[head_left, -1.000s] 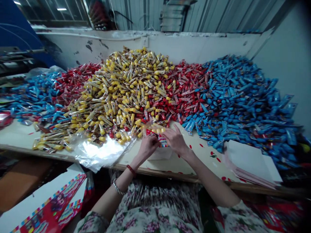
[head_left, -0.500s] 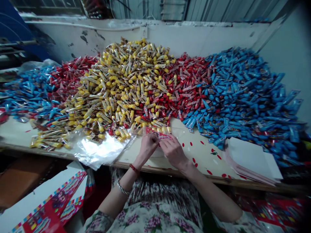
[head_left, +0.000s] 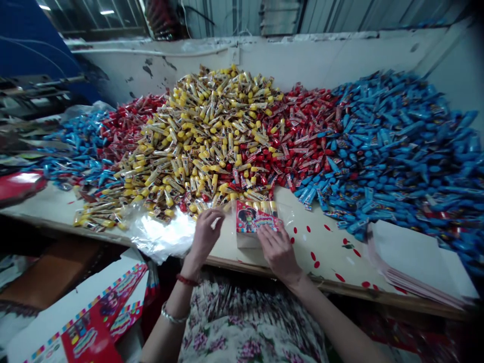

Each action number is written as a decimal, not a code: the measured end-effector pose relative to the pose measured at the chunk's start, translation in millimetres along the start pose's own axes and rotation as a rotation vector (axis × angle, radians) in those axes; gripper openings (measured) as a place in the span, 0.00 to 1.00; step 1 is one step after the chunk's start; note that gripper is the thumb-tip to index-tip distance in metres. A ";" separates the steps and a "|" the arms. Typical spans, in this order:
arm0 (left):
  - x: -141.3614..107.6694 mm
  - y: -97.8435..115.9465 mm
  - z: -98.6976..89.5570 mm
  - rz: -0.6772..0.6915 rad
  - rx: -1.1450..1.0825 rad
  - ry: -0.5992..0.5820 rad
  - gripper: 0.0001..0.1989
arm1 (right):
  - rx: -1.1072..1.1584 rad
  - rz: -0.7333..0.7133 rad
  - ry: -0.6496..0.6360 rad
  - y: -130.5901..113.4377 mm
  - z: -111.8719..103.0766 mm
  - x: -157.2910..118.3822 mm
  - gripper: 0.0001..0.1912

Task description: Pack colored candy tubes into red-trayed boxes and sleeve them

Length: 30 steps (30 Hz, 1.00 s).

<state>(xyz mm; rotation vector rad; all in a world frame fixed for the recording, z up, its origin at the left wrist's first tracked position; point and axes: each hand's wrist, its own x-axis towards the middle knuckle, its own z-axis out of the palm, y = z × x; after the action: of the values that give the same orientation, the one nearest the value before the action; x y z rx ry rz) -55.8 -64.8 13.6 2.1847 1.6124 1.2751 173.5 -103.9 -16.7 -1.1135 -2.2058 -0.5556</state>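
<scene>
A small box (head_left: 246, 222) with a red printed front and a white lower side stands near the table's front edge. Yellow-capped tubes (head_left: 264, 205) show along its back, and clear plastic film (head_left: 289, 214) spreads around it. My right hand (head_left: 278, 247) rests on the right part of the box, its fingers stretched out over the printed front. Left of the box, my left hand (head_left: 206, 229) is raised, thumb and fingers pinched together. Whatever it pinches is too small or too transparent to make out.
Behind lie heaps of yellow-capped tubes (head_left: 189, 131), red tubes (head_left: 302, 126) and blue tubes (head_left: 385, 136). Clear plastic bags (head_left: 164, 232) lie to the left. A stack of white cards (head_left: 412, 257) sits at right. Printed cartons (head_left: 91, 312) stand low at left.
My left hand has moved left, away from the box and from my right hand. The box's printed front now shows. The head view has shifted slightly left.
</scene>
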 end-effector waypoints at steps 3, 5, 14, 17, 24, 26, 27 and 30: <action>-11.3 -9.8 -26.4 0.025 0.104 0.190 0.11 | -0.024 -0.015 -0.032 -0.4 -0.2 -2.6 0.20; -10.6 -7.0 -32.4 0.119 0.241 0.173 0.22 | -0.031 -0.013 -0.031 -0.8 -0.3 -3.7 0.20; 8.8 -15.5 -23.5 0.326 0.452 -0.148 0.22 | -0.060 -0.007 -0.017 -3.0 -2.7 -2.5 0.20; -17.6 -36.5 -6.0 0.295 0.401 -0.044 0.22 | -0.059 0.002 -0.033 -4.4 -3.2 -2.7 0.20; -75.8 -46.8 104.8 0.104 0.150 0.029 0.21 | -0.057 0.008 -0.054 -4.7 -5.6 -3.5 0.21; -83.8 -43.7 117.4 0.033 0.075 0.016 0.23 | -0.073 0.017 -0.066 -5.0 -5.9 -4.8 0.21; -84.4 -42.3 115.8 -0.004 0.040 0.012 0.24 | -0.081 0.021 -0.071 -5.4 -5.8 -5.4 0.21; -65.4 -31.0 87.3 -0.145 -0.059 0.156 0.26 | -0.093 0.032 -0.084 -8.3 -4.1 -6.0 0.22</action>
<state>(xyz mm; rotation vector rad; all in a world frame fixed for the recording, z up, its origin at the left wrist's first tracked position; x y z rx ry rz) -21.9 -76.1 -94.0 1.9375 1.7300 1.4602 170.8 -114.4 -18.5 -1.2384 -2.2493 -0.6141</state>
